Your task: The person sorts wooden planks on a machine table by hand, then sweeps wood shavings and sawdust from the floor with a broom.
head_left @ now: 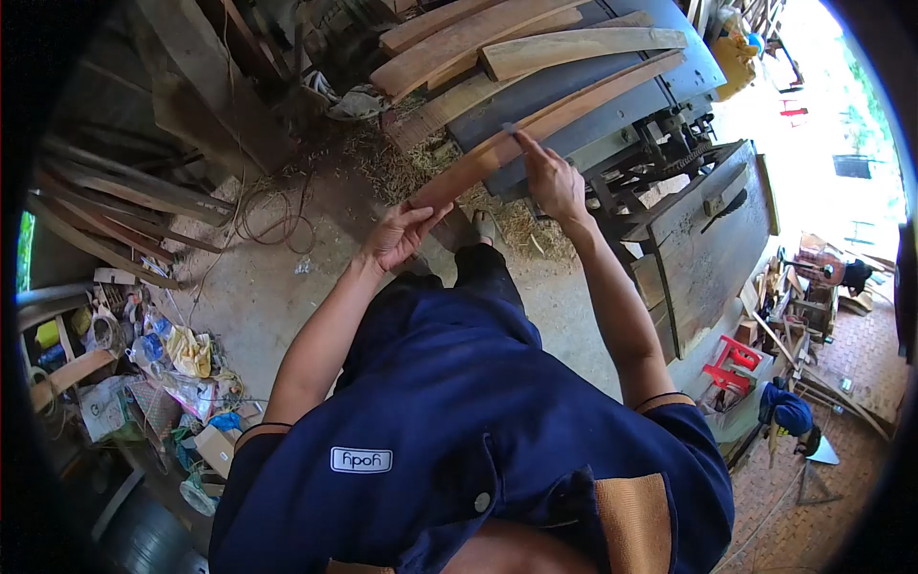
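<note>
1. Left hand (402, 234): closed around the near end of the plank (593, 100), thumb on top.
2. Right hand (553, 182): fingertips pinched on a small grey marker (509, 126), pressed to the plank's upper edge.
3. Plank: long, narrow, slightly bowed bare wood, reddish-brown with a smooth face. It runs from the left hand up and right, resting diagonally across the machine (564, 86).
4. Machine: flat blue-grey metal table with straight edges.
5. Boards (574, 43): paler, curved, stacked on the table's far side.
6. Floor (287, 297): bare concrete; shavings (402, 167) lie near the machine base. Open standing room lies left of the feet.
</note>
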Motion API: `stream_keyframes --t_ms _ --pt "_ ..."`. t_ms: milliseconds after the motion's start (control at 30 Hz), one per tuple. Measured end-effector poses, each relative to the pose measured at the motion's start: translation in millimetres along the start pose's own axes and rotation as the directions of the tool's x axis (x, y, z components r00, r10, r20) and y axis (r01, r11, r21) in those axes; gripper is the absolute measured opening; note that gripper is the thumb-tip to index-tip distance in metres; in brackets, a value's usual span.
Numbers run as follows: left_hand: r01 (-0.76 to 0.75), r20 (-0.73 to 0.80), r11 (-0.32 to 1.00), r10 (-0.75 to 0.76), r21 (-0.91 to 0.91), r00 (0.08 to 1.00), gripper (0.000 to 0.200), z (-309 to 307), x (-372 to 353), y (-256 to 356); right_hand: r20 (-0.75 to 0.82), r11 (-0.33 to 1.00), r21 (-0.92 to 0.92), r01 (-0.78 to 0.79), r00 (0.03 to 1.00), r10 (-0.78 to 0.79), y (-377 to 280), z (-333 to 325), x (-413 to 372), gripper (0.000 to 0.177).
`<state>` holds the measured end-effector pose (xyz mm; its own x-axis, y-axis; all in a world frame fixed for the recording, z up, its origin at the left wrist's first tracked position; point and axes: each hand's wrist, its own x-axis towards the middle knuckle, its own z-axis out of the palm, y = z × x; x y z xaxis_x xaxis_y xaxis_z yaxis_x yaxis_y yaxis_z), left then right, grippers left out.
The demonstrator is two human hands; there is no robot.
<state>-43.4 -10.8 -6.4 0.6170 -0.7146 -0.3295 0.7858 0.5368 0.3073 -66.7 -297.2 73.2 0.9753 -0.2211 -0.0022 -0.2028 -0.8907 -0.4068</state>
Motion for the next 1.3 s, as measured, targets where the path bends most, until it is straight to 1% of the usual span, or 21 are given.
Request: stream_keyframes --t_ms 33,67,100,167,200,233,267,300,367,433,533,667,767,833,900,1033,1100,1133,1200,1233,1300 --pt "0.005 -0.006 0.983 -0.004 0.183 1.0 0.051 0 -4 1 0.07 0.987 -0.049 0.154 0.986 -0.151 -9 -5 2 0.045" --pt "0.038 -0.049 0.987 -0.03 0.158 0.998 0.043 0 -5 2 0.146 0.948 -0.085 0.307 0.945 -0.293 -16 -8 3 0.046" --pt "0.033 -0.052 0.987 -0.025 0.155 0.998 0.043 2 -8 2 0.15 0.946 -0.083 0.313 0.943 -0.299 -21 -11 8 0.046" --pt "0.028 -0.118 0.939 0.013 0.344 0.993 0.037 5 -10 2 0.26 0.772 -0.254 0.582 0.81 -0.525 -24 -17 27 0.046" --pt "0.023 -0.116 0.941 0.018 0.338 0.993 0.037 6 -12 1 0.338 0.739 -0.276 0.614 0.782 -0.523 -23 -19 37 0.047" --pt "0.049 -0.195 0.908 0.036 0.415 0.98 0.034 6 -14 0 0.344 0.733 -0.278 0.621 0.777 -0.528 -23 -22 46 0.047" --pt "0.081 -0.274 0.87 0.063 0.485 0.96 0.032 6 -18 -1 0.427 0.703 -0.26 0.662 0.732 -0.531 -24 -24 55 0.046" --pt "0.071 -0.279 0.875 0.075 0.479 0.957 0.032 5 -19 -2 0.507 0.67 -0.236 0.704 0.677 -0.533 -24 -23 64 0.045" --pt "0.06 -0.29 0.799 0.147 0.599 0.946 0.029 6 -18 -5 0.537 0.614 -0.237 0.753 0.628 -0.563 -27 -12 76 0.043" --pt "0.044 -0.284 0.796 0.164 0.604 0.945 0.028 2 -16 -7 0.606 0.49 -0.254 0.834 0.532 -0.592 -39 -4 82 0.045" --pt "0.014 -0.246 0.771 0.186 0.637 0.951 0.027 -2 -13 -9 0.705 0.45 -0.208 0.868 0.452 -0.547 -66 27 77 0.048" --pt "-0.05 -0.187 0.74 0.233 0.67 0.954 0.025 -4 -15 -11 0.632 0.35 -0.196 0.916 0.391 -0.669 -65 24 87 0.056" --pt "-0.042 -0.201 0.732 0.241 0.68 0.949 0.024 -6 -12 -12 0.8 0.387 -0.285 0.877 0.44 -0.407 -71 8 93 0.059" --pt "-0.039 -0.203 0.736 0.236 0.676 0.95 0.024 -7 -12 -12 0.779 0.397 -0.232 0.888 0.414 -0.471 -68 26 86 0.058" --pt "-0.023 -0.211 0.737 0.223 0.676 0.952 0.024 -6 -13 -13 0.587 0.398 -0.074 0.914 0.363 -0.724 -77 50 73 0.055" --pt "-0.017 -0.263 0.783 0.23 0.622 0.937 0.032 0 -18 -12 0.593 0.383 -0.058 0.922 0.34 -0.73 -93 29 75 0.057" --pt "-0.045 -0.259 0.811 0.238 0.583 0.936 0.037 2 -18 -9 0.499 0.633 -0.136 0.762 0.604 -0.621 -78 5 86 0.058" --pt "-0.06 -0.262 0.867 0.215 0.495 0.941 0.041 2 -18 -8 0.419 0.615 -0.202 0.762 0.635 -0.649 -65 1 86 0.065" --pt "-0.076 -0.258 0.942 0.167 0.327 0.951 0.048 2 -13 -5 0.458 0.695 -0.203 0.69 0.694 -0.556 -57 0 61 0.063" --pt "-0.061 -0.23 0.94 0.145 0.336 0.962 0.048 6 -7 -5 0.505 0.76 -0.183 0.624 0.723 -0.472 -57 -1 39 0.061" --pt "-0.096 -0.214 0.901 0.202 0.423 0.956 0.045 16 1 -2 0.317 0.742 -0.057 0.668 0.717 -0.621 -34 24 -3 0.062"
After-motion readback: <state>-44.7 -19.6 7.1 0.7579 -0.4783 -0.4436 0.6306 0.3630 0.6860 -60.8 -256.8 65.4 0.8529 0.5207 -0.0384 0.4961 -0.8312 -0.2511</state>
